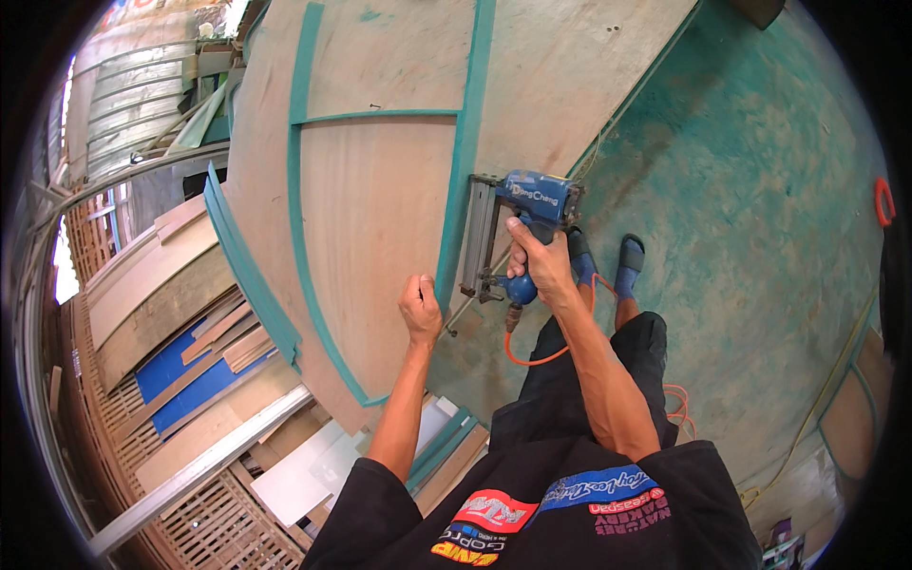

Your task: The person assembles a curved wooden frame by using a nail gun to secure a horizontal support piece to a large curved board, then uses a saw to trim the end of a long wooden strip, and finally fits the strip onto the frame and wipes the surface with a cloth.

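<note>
One blue nail gun (539, 197) points left, its long magazine (482, 233) running fore-and-aft.

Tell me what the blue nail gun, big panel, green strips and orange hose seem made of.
Blue nail gun: probably painted metal, from its glossy body.
Big panel: likely bare plywood; pale grain shows.
Green strips: perhaps painted wood; opaque matte colour hides any grain.
Orange hose: smooth rubber or plastic, judging by its bends.
</note>
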`<state>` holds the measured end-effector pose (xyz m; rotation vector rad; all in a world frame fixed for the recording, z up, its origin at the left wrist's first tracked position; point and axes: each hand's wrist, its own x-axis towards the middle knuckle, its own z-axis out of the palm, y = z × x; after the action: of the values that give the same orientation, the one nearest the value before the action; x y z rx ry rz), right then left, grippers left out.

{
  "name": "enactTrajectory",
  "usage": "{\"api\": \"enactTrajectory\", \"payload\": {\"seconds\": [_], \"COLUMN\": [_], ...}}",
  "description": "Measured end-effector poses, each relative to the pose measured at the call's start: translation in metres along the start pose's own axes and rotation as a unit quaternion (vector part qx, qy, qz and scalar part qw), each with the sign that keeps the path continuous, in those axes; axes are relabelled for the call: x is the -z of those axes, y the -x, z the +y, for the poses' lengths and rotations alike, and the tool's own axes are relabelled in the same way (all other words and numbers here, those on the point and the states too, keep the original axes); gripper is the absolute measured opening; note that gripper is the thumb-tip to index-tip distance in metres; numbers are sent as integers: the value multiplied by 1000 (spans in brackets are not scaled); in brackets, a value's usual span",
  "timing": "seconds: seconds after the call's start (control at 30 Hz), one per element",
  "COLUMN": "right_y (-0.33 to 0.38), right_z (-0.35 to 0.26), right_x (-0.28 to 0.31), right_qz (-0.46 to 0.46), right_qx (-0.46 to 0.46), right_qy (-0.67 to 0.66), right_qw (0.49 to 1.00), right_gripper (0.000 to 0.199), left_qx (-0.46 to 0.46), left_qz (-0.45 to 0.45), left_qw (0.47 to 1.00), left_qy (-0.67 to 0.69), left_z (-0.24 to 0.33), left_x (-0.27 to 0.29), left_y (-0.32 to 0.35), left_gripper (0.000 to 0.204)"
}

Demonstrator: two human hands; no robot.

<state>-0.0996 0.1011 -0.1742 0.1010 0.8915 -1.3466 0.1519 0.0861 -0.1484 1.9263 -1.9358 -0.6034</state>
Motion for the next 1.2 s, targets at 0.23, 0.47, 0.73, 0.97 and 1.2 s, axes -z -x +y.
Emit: {"api": "enactTrajectory", "payload": {"seconds": [0.23,0.47,0.73,0.97,1.2], "right_y": [4,8,34,65,27], "right_z": [-5,-10,-58,-149,-178], "right_x": [1,10,94,155,77], "right_qz": [-4,-22,-30,21,16], "right_qx": [-10,-44,-44,48,39], "right_qy": [-1,-8,-50,20,64], "right_qw": [1000,999,997,998,997], "right_gripper": [31,32,43,43,46], "left_qx": [-22,11,42,79,86], "left_qz": [4,0,68,66,52], "left_qw": [1000,1000,997,993,993], "left_qy": [0,-7,16,64,61], "left_z": [0,4,-8,-7,-14], "left_x": [-3,-6,1,19,20], "left_y": [-4,-4,-5,3,5], "left_gripper": [33,31,31,31,31]}}
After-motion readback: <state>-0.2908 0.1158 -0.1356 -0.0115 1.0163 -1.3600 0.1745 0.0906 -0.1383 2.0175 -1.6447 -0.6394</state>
